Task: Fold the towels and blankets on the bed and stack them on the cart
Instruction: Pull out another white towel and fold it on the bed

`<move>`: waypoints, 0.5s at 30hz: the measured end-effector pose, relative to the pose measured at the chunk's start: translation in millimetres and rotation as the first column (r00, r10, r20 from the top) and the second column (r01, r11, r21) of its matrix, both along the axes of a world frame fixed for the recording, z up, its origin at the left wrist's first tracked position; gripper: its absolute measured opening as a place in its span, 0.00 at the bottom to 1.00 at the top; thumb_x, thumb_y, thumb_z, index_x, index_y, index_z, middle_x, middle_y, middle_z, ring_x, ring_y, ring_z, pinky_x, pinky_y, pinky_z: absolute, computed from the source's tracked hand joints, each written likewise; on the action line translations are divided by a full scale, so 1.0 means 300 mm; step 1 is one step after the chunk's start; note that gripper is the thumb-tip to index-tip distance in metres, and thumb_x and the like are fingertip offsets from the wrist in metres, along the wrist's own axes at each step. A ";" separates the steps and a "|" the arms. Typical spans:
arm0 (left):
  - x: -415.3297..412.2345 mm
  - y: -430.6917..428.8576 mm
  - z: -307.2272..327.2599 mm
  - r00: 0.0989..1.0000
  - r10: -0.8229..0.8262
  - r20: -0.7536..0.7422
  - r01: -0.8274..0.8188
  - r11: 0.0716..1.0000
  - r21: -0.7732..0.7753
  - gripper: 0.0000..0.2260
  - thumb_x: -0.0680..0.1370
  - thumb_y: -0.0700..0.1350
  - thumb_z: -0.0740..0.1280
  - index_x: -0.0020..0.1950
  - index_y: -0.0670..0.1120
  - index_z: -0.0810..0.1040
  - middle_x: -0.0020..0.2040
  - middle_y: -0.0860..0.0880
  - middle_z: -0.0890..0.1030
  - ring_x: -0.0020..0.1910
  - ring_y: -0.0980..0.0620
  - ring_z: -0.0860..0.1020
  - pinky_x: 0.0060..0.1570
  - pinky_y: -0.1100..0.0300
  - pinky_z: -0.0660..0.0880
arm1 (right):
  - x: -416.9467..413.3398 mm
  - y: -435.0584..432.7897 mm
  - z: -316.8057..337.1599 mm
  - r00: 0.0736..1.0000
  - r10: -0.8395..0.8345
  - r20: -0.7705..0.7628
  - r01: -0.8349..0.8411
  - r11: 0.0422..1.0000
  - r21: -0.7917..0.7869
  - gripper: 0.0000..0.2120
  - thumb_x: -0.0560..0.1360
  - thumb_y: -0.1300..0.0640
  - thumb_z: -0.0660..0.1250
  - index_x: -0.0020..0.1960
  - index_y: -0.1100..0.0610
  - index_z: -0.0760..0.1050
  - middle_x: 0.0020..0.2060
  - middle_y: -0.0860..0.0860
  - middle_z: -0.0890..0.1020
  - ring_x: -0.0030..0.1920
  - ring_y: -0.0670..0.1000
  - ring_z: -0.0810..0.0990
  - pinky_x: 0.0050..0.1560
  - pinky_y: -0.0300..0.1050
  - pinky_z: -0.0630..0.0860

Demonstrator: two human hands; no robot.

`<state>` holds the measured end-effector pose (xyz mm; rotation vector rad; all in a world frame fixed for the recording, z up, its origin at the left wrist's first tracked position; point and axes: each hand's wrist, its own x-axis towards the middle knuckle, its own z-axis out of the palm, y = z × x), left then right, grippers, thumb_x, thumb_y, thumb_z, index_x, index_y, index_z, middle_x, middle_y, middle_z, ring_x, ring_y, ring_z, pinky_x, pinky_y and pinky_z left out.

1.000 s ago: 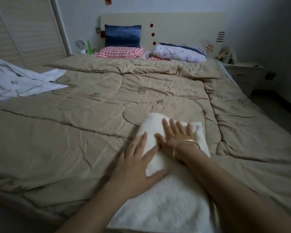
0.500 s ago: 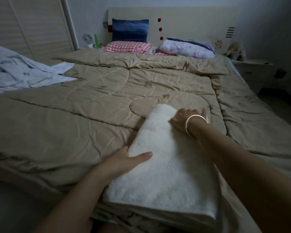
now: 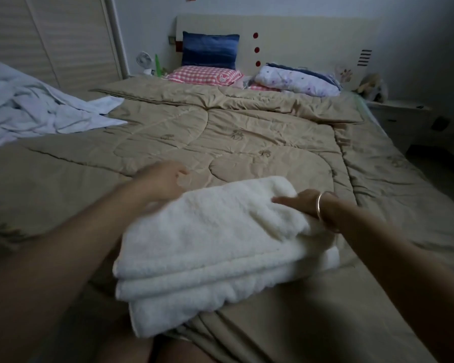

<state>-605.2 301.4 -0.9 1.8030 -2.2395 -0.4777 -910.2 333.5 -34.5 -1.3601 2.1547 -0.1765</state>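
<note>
A thick white towel (image 3: 215, 244) lies folded in several layers on the beige quilt (image 3: 220, 137) near the foot of the bed. My right hand (image 3: 299, 203), with a bangle on the wrist, grips the towel's far right corner, thumb on top and fingers tucked under the fold. My left hand (image 3: 163, 182) is blurred by motion at the towel's far left edge, just over the quilt; its hold is unclear. A crumpled pale blue blanket (image 3: 37, 108) lies at the bed's left side. No cart is in view.
Pillows lie at the headboard (image 3: 286, 35): a blue one (image 3: 210, 51), a red checked one (image 3: 205, 76) and a floral one (image 3: 296, 79). A sliding wardrobe (image 3: 50, 40) stands at the left, and a nightstand (image 3: 399, 113) at the right. A small fan (image 3: 143, 60) sits by the headboard.
The towel's length has been folded over into a shorter, thicker stack. My left hand left the towel's near left edge and swung to its far left side. The right hand drew nearer with the towel.
</note>
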 end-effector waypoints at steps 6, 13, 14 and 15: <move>-0.165 0.221 -0.266 0.956 0.020 0.293 0.006 0.996 -0.086 0.34 0.78 0.67 0.42 0.78 0.51 0.36 0.79 0.44 0.38 0.77 0.45 0.37 0.75 0.45 0.37 | 0.000 0.032 -0.046 0.963 -0.047 0.264 0.026 0.996 0.081 0.59 0.54 0.20 0.65 0.75 0.53 0.62 0.72 0.54 0.67 0.69 0.60 0.67 0.71 0.60 0.60; -0.113 0.253 -0.272 0.966 0.087 -0.242 -0.179 0.904 -0.387 0.25 0.79 0.51 0.61 0.75 0.48 0.63 0.75 0.47 0.64 0.75 0.48 0.60 0.74 0.52 0.55 | 0.023 0.074 -0.016 0.976 -0.084 0.201 0.059 0.990 0.127 0.56 0.55 0.22 0.67 0.74 0.55 0.63 0.71 0.57 0.67 0.69 0.62 0.66 0.67 0.63 0.61; -0.099 0.272 -0.260 0.935 0.136 -0.329 -0.275 0.863 -0.424 0.24 0.77 0.46 0.65 0.73 0.46 0.66 0.73 0.46 0.68 0.72 0.47 0.64 0.71 0.53 0.59 | 0.016 0.078 -0.020 0.972 -0.112 0.205 0.079 0.984 0.162 0.56 0.57 0.23 0.67 0.74 0.56 0.62 0.71 0.58 0.66 0.70 0.63 0.65 0.67 0.64 0.60; -0.079 0.295 -0.250 0.905 0.205 -0.373 -0.361 0.832 -0.420 0.24 0.76 0.44 0.67 0.72 0.46 0.67 0.72 0.46 0.68 0.71 0.46 0.65 0.70 0.52 0.61 | 0.027 0.094 -0.009 0.967 -0.131 0.217 0.095 0.981 0.170 0.55 0.58 0.24 0.67 0.74 0.57 0.62 0.71 0.58 0.66 0.70 0.63 0.64 0.67 0.64 0.60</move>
